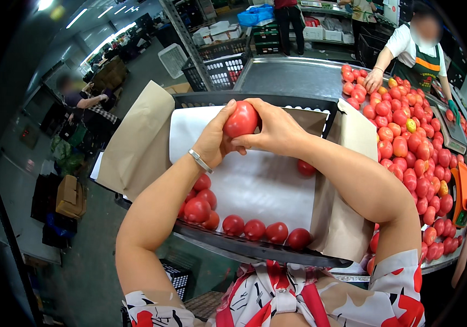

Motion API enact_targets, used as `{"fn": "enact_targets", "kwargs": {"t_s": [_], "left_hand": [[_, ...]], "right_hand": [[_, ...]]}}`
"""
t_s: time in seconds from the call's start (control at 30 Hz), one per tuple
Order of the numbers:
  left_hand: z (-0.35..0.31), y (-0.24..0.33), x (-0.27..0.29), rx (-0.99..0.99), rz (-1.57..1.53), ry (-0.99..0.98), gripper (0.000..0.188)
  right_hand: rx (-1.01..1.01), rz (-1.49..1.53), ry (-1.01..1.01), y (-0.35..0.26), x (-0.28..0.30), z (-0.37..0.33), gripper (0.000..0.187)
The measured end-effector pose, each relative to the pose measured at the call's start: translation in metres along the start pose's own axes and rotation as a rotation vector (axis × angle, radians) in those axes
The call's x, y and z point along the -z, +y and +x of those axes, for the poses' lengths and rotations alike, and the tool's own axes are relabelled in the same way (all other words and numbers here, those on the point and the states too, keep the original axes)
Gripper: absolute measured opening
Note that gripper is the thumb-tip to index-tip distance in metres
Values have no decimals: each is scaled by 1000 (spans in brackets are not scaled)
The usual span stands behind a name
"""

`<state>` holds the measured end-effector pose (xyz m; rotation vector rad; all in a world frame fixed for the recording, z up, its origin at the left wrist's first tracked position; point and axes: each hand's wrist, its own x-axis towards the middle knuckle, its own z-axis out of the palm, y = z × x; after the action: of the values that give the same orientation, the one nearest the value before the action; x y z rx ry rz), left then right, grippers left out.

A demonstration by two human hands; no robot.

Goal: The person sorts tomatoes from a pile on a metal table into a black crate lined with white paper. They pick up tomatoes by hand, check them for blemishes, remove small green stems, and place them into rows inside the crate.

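Between both my hands I hold one large red tomato (241, 119) above a black crate (244, 243). My left hand (212, 138), with a metal bracelet at its wrist, grips the tomato from the left and below. From the right, the thumb and fingers of my right hand (275, 128) close round it. White paper (255, 188) lines the crate's bottom, and brown paper (348, 218) stands up along its sides. Several tomatoes (254, 229) lie in a row along the near edge. More are bunched at the left, and a tomato (306, 167) sits partly behind my right forearm.
A big heap of red tomatoes (402, 139) covers the metal table (293, 76) at right. Across it, a person in a green apron (424, 65) touches the heap, near a scale (450, 131). An orange tray (465, 188) lies at the right edge. Black crates (220, 68) stand behind.
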<state>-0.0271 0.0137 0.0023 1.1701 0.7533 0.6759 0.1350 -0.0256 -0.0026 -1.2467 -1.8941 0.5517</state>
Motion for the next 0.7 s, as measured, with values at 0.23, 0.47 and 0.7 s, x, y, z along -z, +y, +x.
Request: {"fn": "enact_targets", "kwargs": {"t_s": [0.23, 0.47, 0.7], "left_hand": [[-15, 14, 7, -214, -183, 43, 49], [-93, 42, -7, -369, -521, 54, 52], [-264, 9, 95, -688, -592, 390, 47]], "right_hand": [[-43, 236, -21, 6, -9, 8, 66], [-109, 289, -185, 9, -6, -4, 36], [-84, 201, -492, -12, -14, -25, 22]]}}
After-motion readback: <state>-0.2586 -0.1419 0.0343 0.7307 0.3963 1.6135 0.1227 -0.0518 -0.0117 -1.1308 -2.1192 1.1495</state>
